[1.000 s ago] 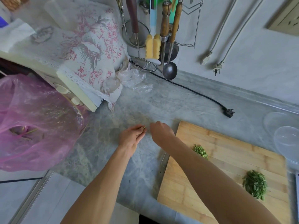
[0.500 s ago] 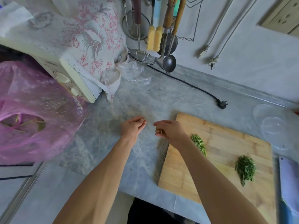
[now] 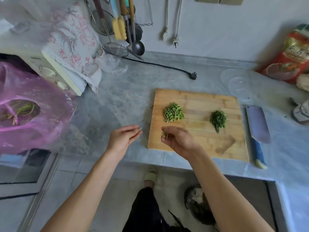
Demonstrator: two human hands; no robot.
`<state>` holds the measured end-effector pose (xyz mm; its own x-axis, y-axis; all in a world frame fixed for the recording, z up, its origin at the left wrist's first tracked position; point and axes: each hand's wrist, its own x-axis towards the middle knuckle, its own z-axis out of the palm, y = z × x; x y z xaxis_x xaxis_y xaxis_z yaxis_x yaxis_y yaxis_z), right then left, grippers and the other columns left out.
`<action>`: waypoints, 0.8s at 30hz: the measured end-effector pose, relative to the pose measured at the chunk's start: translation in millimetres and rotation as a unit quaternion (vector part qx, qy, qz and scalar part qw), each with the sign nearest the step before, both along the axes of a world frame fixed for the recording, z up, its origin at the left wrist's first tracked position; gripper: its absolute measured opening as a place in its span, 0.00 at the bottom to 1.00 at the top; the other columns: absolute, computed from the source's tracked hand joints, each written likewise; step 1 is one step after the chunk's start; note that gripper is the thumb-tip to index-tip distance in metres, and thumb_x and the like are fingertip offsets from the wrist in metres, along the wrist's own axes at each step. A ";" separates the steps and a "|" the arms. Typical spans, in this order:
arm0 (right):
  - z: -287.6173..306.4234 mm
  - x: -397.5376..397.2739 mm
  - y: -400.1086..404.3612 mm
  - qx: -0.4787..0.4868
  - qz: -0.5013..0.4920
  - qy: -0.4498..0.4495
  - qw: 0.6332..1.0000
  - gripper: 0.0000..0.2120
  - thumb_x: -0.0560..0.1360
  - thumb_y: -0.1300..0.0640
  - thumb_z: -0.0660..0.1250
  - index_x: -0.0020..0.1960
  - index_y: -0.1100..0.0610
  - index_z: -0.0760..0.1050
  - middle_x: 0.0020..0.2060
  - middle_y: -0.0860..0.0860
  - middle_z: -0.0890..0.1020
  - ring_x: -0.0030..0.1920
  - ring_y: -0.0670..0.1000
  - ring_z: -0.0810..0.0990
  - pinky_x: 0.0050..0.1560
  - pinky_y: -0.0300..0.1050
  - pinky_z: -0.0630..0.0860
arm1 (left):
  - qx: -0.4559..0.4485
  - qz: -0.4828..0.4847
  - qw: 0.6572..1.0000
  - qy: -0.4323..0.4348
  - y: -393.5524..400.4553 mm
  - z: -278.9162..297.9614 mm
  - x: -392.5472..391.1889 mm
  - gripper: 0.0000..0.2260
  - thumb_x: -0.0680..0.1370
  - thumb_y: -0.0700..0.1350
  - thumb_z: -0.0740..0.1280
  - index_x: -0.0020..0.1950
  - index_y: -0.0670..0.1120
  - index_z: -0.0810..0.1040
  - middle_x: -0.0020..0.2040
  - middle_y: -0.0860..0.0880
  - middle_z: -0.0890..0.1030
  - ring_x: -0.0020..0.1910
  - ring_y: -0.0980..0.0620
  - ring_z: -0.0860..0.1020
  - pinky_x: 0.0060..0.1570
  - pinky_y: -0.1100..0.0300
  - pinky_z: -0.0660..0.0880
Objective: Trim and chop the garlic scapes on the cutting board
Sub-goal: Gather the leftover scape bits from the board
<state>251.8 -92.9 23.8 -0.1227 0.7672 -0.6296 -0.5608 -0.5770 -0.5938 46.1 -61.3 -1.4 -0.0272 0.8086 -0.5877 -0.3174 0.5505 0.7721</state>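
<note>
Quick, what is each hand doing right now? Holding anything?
Left hand: pinches a small pale scrap at its fingertips.
Right hand: fingers curled round small scape trimmings.

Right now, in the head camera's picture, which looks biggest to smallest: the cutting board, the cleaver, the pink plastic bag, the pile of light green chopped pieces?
1. cutting board
2. pink plastic bag, close to the board in apparent size, and cut off by the frame's edge, so this order is unsure
3. cleaver
4. light green pile

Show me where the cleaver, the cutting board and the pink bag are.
cleaver [image 3: 257,123]: head view, middle of blade.
cutting board [image 3: 197,144]: head view, bare wood near front.
pink bag [image 3: 41,131]: head view, front side.
</note>
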 end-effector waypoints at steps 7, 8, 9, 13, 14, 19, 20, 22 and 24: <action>-40.8 74.5 -158.3 -0.039 -0.061 -0.007 0.997 0.05 0.78 0.68 0.63 0.49 0.67 0.78 0.32 0.57 0.77 0.33 0.49 0.78 0.35 0.40 0.80 | -0.019 -0.088 0.996 0.014 -145.5 -1.1 62.4 0.07 0.76 0.26 0.65 0.48 0.35 0.80 0.41 0.44 0.86 0.40 0.50 0.85 0.43 0.64 0.81; -49.5 88.6 -195.6 -0.050 -0.084 -0.014 0.995 0.05 0.78 0.68 0.63 0.49 0.67 0.78 0.32 0.57 0.77 0.33 0.49 0.78 0.35 0.40 0.80 | -0.029 -0.122 0.992 0.027 -172.6 -7.3 78.1 0.07 0.76 0.27 0.65 0.49 0.35 0.81 0.42 0.44 0.85 0.40 0.50 0.85 0.44 0.63 0.82; -55.2 95.9 -213.7 -0.058 -0.094 -0.024 0.994 0.05 0.77 0.68 0.64 0.48 0.67 0.78 0.32 0.57 0.77 0.32 0.49 0.77 0.35 0.40 0.80 | -0.039 -0.148 0.987 0.036 -184.0 -11.4 88.0 0.07 0.77 0.27 0.65 0.49 0.36 0.81 0.43 0.43 0.85 0.41 0.50 0.85 0.45 0.63 0.82; -92.6 130.7 -297.3 -0.126 -0.175 -0.042 0.976 0.04 0.76 0.69 0.65 0.45 0.65 0.78 0.29 0.55 0.76 0.31 0.49 0.76 0.35 0.41 0.80 | -0.084 -0.243 0.964 0.066 -229.3 -56.1 138.5 0.08 0.76 0.26 0.66 0.46 0.37 0.81 0.47 0.39 0.83 0.39 0.49 0.85 0.41 0.64 0.81; -99.8 130.3 -301.8 -0.146 -0.183 -0.039 0.972 0.03 0.76 0.68 0.65 0.45 0.65 0.77 0.29 0.54 0.76 0.31 0.49 0.76 0.35 0.42 0.80 | -0.097 -0.243 0.962 0.080 -228.8 -65.1 138.9 0.08 0.76 0.27 0.66 0.45 0.37 0.81 0.47 0.39 0.83 0.38 0.49 0.85 0.40 0.65 0.81; -163.7 165.3 -346.5 -0.234 -0.252 -0.036 0.938 0.05 0.77 0.68 0.64 0.44 0.65 0.77 0.32 0.56 0.73 0.35 0.51 0.75 0.33 0.42 0.80 | -0.177 -0.294 0.928 0.148 -257.4 -145.4 206.9 0.08 0.75 0.25 0.66 0.42 0.36 0.80 0.46 0.36 0.81 0.41 0.46 0.82 0.35 0.66 0.80; -184.9 171.1 -351.6 -0.255 -0.264 -0.040 0.929 0.05 0.77 0.68 0.64 0.44 0.65 0.77 0.32 0.56 0.73 0.35 0.51 0.75 0.34 0.42 0.80 | -0.191 -0.304 0.920 0.156 -263.1 -166.3 220.9 0.09 0.75 0.24 0.66 0.42 0.36 0.80 0.47 0.36 0.81 0.42 0.45 0.82 0.35 0.66 0.80; -213.3 178.7 -352.9 -0.291 -0.275 -0.053 0.915 0.04 0.78 0.67 0.63 0.45 0.64 0.75 0.34 0.56 0.73 0.37 0.50 0.74 0.37 0.43 0.80 | -0.211 -0.302 0.915 0.166 -266.1 -194.2 238.0 0.08 0.75 0.24 0.65 0.45 0.34 0.80 0.48 0.37 0.80 0.44 0.44 0.81 0.40 0.64 0.81; -249.8 187.5 -354.9 -0.322 -0.297 -0.065 0.897 0.03 0.78 0.66 0.64 0.46 0.62 0.74 0.37 0.55 0.74 0.39 0.50 0.75 0.37 0.43 0.80 | -0.223 -0.286 0.915 0.176 -270.0 -224.3 257.5 0.09 0.76 0.24 0.64 0.50 0.33 0.81 0.47 0.40 0.80 0.45 0.44 0.81 0.49 0.60 0.80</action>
